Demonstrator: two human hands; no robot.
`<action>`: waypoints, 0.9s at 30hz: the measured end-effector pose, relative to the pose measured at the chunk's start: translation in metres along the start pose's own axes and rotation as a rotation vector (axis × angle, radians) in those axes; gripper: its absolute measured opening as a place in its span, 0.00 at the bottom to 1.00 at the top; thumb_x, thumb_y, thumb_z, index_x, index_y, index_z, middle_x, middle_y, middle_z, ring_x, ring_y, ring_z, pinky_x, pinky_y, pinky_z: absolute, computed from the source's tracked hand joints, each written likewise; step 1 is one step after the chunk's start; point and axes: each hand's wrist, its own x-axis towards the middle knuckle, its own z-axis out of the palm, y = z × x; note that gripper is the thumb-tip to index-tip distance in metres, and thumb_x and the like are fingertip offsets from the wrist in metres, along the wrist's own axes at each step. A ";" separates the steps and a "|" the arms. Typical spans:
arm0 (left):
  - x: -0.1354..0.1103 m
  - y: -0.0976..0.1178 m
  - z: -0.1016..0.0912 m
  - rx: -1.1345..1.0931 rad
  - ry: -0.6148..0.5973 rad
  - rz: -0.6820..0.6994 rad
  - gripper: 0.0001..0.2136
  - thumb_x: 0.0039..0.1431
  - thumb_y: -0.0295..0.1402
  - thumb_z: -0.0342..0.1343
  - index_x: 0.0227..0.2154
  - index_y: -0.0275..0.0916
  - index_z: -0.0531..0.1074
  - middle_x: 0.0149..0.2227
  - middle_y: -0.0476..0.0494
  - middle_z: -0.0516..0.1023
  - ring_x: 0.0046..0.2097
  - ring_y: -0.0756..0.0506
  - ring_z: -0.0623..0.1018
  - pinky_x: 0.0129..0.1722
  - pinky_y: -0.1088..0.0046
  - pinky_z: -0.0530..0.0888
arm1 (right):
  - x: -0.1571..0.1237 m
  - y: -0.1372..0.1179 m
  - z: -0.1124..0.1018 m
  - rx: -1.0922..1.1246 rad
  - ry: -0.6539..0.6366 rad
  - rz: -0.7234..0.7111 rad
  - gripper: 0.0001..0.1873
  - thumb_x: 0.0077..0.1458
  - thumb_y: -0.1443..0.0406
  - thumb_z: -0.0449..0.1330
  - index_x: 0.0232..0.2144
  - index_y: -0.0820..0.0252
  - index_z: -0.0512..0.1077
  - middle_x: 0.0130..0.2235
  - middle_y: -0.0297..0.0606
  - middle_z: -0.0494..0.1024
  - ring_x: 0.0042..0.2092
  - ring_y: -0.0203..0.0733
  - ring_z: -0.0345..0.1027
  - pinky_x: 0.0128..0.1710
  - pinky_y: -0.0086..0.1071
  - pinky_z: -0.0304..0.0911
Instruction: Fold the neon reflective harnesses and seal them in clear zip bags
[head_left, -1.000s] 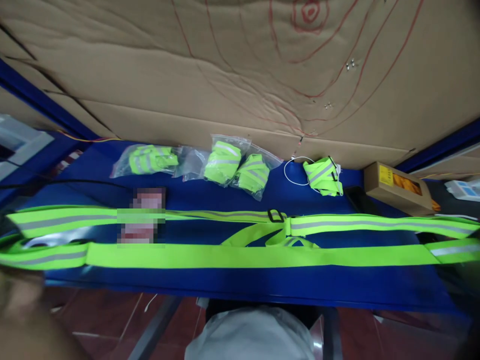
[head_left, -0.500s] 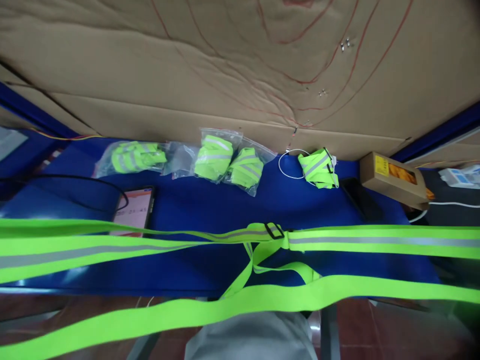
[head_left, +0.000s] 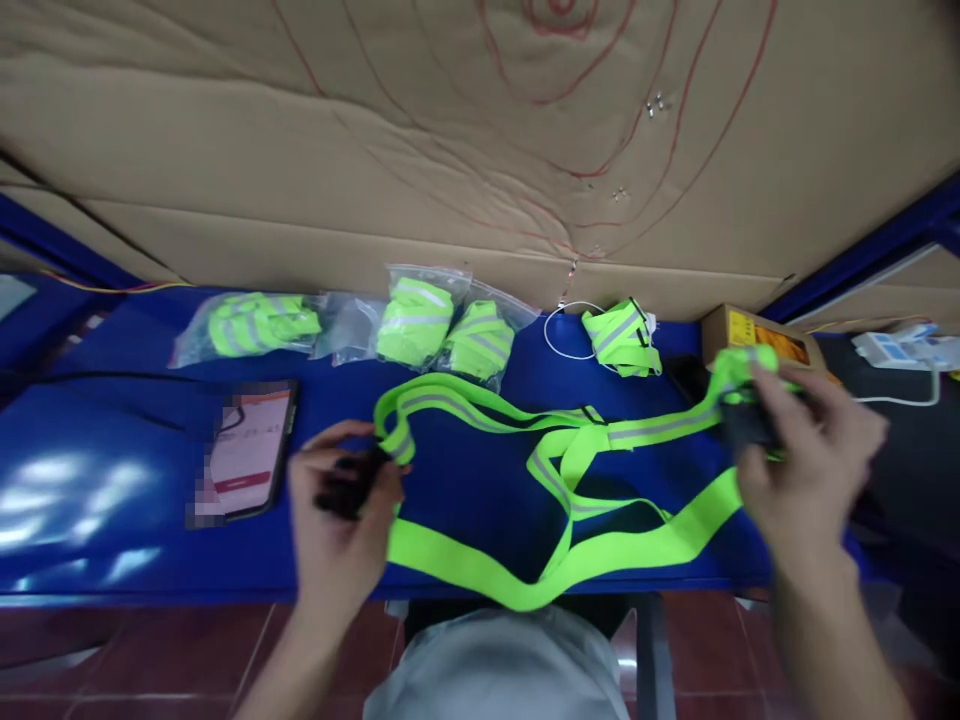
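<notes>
A neon-yellow reflective strap harness [head_left: 525, 590] with grey stripes hangs slack between my two hands, above the front of the blue table. My left hand [head_left: 341, 510] is closed around one end, with a black buckle piece [head_left: 352, 485] between fingers and thumb. On the right, my right hand [head_left: 806, 450] grips the other end, where the bands gather at a dark piece [head_left: 750, 415] that is blurred and partly covered by the fingers. A small black slider [head_left: 592, 414] sits on the upper band near the middle, by the joint with the cross straps.
Along the table's [head_left: 465, 480] back lie several bagged neon straps [head_left: 412, 320] and a rolled harness [head_left: 622, 338] beside a white loop [head_left: 555, 345]. A phone [head_left: 251, 450] lies at left, a cardboard box [head_left: 724, 335] at right. Marked cardboard [head_left: 300, 150] stands behind.
My hands have come into view from the sides, drawing inward. The harness, stretched wide across before, now sags between them. The view has shifted slightly.
</notes>
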 end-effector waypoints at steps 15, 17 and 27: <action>0.026 0.001 0.107 0.809 -0.810 0.516 0.18 0.62 0.25 0.52 0.55 0.35 0.63 0.52 0.33 0.75 0.52 0.34 0.78 0.42 0.59 0.79 | 0.001 -0.085 0.085 0.221 -0.355 -0.525 0.38 0.59 0.80 0.54 0.68 0.51 0.64 0.59 0.49 0.72 0.59 0.56 0.65 0.54 0.48 0.62; 0.022 -0.002 0.106 0.800 -0.801 0.529 0.19 0.63 0.25 0.53 0.56 0.34 0.62 0.53 0.32 0.74 0.53 0.34 0.77 0.44 0.59 0.79 | 0.000 -0.084 0.083 0.251 -0.367 -0.516 0.38 0.58 0.80 0.54 0.68 0.51 0.65 0.59 0.49 0.71 0.58 0.56 0.65 0.53 0.47 0.61; 0.013 -0.010 0.108 0.935 -0.687 0.651 0.20 0.69 0.23 0.44 0.62 0.30 0.62 0.59 0.28 0.73 0.56 0.34 0.76 0.50 0.57 0.76 | -0.005 -0.093 0.082 0.175 -0.384 -0.515 0.42 0.53 0.83 0.52 0.67 0.53 0.66 0.57 0.50 0.71 0.55 0.57 0.65 0.48 0.45 0.60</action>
